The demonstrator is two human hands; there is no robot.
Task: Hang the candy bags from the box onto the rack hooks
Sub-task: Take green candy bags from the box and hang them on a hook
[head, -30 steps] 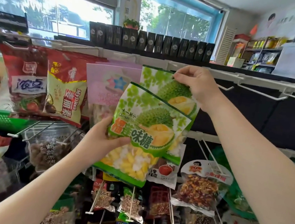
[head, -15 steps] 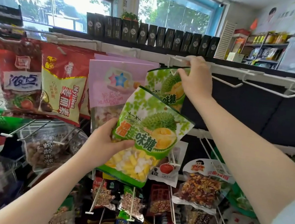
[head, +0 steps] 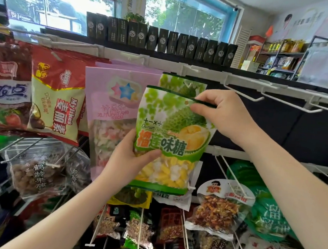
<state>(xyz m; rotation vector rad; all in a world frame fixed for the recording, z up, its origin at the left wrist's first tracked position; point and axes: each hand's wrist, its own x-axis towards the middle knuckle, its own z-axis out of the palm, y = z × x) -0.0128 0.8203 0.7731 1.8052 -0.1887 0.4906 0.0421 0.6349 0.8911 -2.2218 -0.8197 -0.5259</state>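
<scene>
A green durian candy bag (head: 169,139) is held upright in front of the rack. My left hand (head: 128,161) grips its lower left edge, thumb across the front. My right hand (head: 221,114) pinches its top right corner beside the small hang hole. Right behind it, another durian candy bag (head: 184,84) hangs from a hook on the white top rail (head: 205,72), with only its top showing. The box is out of view.
A pink star candy bag (head: 116,106) and red bags (head: 58,96) hang to the left. Bare white hooks (head: 244,95) stick out to the right. Lower hooks carry nut and snack bags (head: 219,208). Black boxes (head: 160,40) line the top shelf.
My right hand let go of the bag it hung on the top rail hook and came down to the top corner of the bag my left hand raised.
</scene>
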